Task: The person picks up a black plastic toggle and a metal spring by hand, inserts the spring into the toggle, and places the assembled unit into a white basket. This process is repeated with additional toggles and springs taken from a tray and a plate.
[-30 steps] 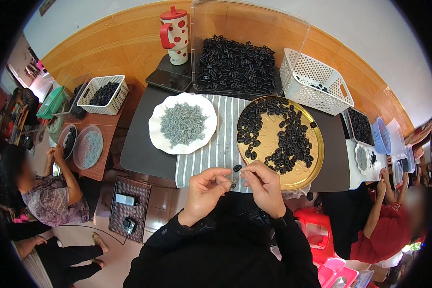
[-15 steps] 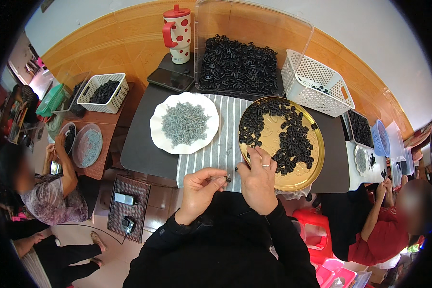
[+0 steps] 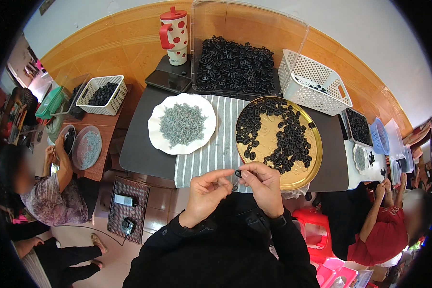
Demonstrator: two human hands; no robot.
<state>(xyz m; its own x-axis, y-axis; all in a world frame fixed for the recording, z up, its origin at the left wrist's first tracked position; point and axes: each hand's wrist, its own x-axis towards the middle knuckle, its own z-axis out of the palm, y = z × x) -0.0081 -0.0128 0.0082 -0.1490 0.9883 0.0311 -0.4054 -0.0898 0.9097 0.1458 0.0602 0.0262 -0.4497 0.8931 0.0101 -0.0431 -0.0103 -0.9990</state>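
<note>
In front of my chest, over the near edge of the striped cloth (image 3: 186,169), my two hands almost meet. Between the thumb and finger of my right hand (image 3: 265,189) is a small black oval plastic piece (image 3: 238,173). My left hand (image 3: 204,197) pinches a tiny dark part (image 3: 234,187) just below that piece; its exact kind is too small to make out. To the right lies a round gold tray (image 3: 271,126) with many loose black oval pieces. A white scalloped plate (image 3: 154,120) heaped with grey screws (image 3: 187,125) stands on the left.
Behind stand a clear bin of black pieces (image 3: 237,65), a white perforated basket (image 3: 317,96), a dotted tumbler (image 3: 175,38) and a phone (image 3: 168,80). Two people sit working at side tables (image 3: 111,126). Below are a wicker stand (image 3: 125,218) and a red stool (image 3: 314,235).
My right hand has left the gold tray and come over to my left hand with a black oval piece. My left hand has shifted slightly right.
</note>
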